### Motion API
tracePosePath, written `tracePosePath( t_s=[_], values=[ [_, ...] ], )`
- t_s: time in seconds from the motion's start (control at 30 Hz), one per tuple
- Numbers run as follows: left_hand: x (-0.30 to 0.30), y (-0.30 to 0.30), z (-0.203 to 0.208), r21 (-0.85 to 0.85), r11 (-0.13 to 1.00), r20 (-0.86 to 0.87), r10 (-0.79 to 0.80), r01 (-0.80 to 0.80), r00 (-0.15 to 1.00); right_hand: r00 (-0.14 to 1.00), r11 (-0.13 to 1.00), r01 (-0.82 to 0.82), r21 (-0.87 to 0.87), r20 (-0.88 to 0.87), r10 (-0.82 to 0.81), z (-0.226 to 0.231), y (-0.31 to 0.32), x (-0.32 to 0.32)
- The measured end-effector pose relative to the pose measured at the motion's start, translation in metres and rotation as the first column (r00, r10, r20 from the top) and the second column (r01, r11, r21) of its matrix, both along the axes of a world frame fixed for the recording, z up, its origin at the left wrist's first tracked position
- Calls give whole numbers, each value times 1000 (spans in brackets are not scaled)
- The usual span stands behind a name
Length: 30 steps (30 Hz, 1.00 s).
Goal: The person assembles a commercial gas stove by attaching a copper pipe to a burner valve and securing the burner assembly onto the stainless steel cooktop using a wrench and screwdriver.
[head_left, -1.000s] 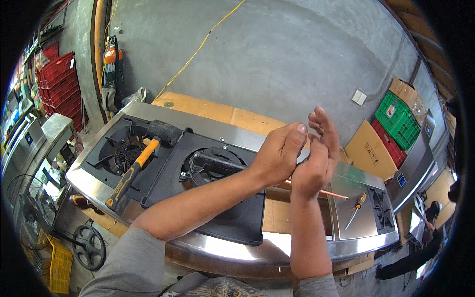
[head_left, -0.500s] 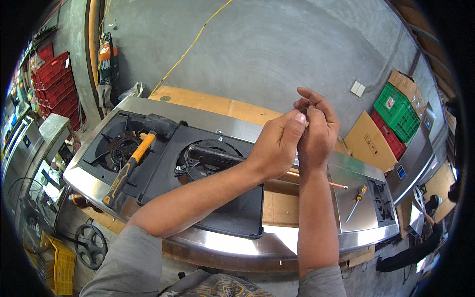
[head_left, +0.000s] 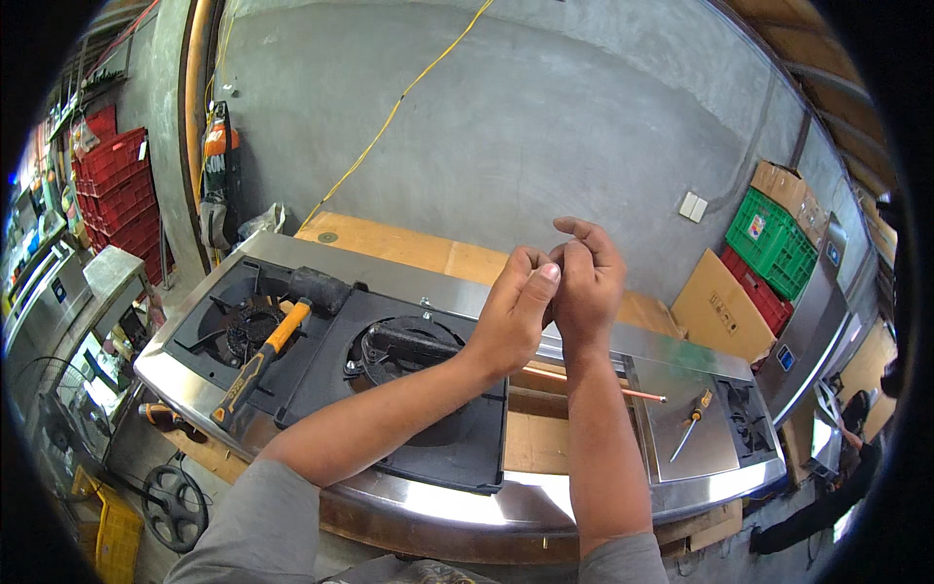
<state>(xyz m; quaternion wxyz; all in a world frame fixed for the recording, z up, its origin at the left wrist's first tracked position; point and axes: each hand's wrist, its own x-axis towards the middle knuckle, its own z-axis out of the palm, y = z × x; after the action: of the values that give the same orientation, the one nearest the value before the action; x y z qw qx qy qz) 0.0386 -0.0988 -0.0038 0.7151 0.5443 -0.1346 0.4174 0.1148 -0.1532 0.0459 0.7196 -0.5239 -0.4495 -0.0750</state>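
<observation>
My left hand [head_left: 516,310] and my right hand [head_left: 589,292] meet above the middle of a long stainless steel gas stove [head_left: 467,292]. Both have their thumbs and fingers closed together at one spot. Whatever is pinched there is hidden or too small to name; one right finger is raised and bent. Below my left forearm lies a black burner tray [head_left: 321,365] with a dark metal burner part [head_left: 413,343] on it. A thin copper pipe [head_left: 637,394] passes behind my right wrist, over an open bay in the stove.
A black-headed mallet with a yellow-black handle [head_left: 268,355] lies across the left burner. On the right steel panel rests a screwdriver [head_left: 691,425]. Cardboard [head_left: 720,307] and green crates [head_left: 773,243] stand at right, red crates [head_left: 117,185] at left.
My joined hands have come down and slightly left, still pressed together. The whole scene sits a little lower in the picture. The tools on the stove stay in place.
</observation>
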Motion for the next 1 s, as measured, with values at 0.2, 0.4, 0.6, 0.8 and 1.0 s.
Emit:
tracePosePath(
  t_s=[0.2, 0.4, 0.6, 0.8, 1.0],
  values=[
    [4, -8, -9, 0, 989, 61, 150, -151, 987, 999, 995, 43, -85, 30, -40, 1, -2, -1],
    [1, -12, -7, 21, 980, 69, 197, -199, 978, 978, 976, 170, -137, 143, -151, 5, 11, 17],
    [3, -7, -2, 59, 981, 14, 186, -187, 982, 927, 956, 277, -99, 289, -238, -2, 43, 47],
    [-1, -5, 1, 6, 997, 22, 75, -75, 997, 980, 982, -150, -118, -147, 132, -13, 25, 22],
    [-2, -3, 6, 112, 981, 2, 160, -159, 987, 895, 948, -306, -90, -368, 253, -13, 19, 29]
  ],
)
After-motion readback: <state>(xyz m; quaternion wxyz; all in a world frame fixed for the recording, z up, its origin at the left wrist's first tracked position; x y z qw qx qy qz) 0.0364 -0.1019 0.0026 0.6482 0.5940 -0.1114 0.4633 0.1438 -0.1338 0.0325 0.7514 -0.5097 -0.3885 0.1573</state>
